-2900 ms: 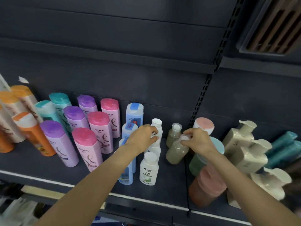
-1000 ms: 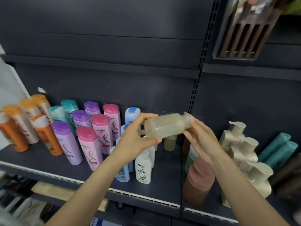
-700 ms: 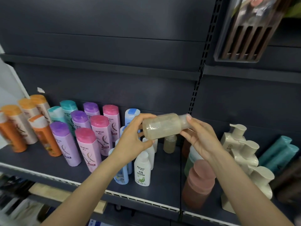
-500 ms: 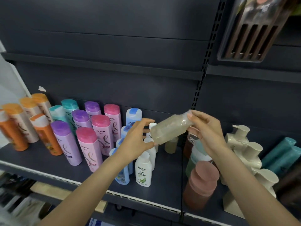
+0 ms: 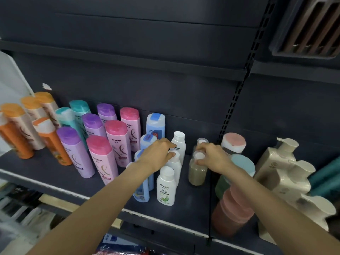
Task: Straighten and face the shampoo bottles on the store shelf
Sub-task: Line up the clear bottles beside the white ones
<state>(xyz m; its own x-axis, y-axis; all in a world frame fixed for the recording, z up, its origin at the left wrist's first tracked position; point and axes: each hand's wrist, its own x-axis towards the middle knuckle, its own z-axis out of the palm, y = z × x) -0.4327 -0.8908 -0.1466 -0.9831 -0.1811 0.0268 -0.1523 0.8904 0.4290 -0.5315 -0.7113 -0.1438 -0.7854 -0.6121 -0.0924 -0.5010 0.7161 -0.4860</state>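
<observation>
Beige-filled clear bottle (image 5: 197,171) stands upright on shelf (image 5: 55,173), right hand (image 5: 213,158) gripping its cap.

Half a second earlier I had the clear bottle of beige liquid (image 5: 197,172) tilted in the air between both hands; I brought it down and stood it upright on the shelf (image 5: 55,173), just right of the white bottles (image 5: 166,184) and directly in front of its twin. My right hand (image 5: 214,158) went down with it and ended gripping its white cap from above. My left hand (image 5: 158,155) let go of the bottle's base and dropped onto the top of the middle white bottle, fingers over its cap.
</observation>
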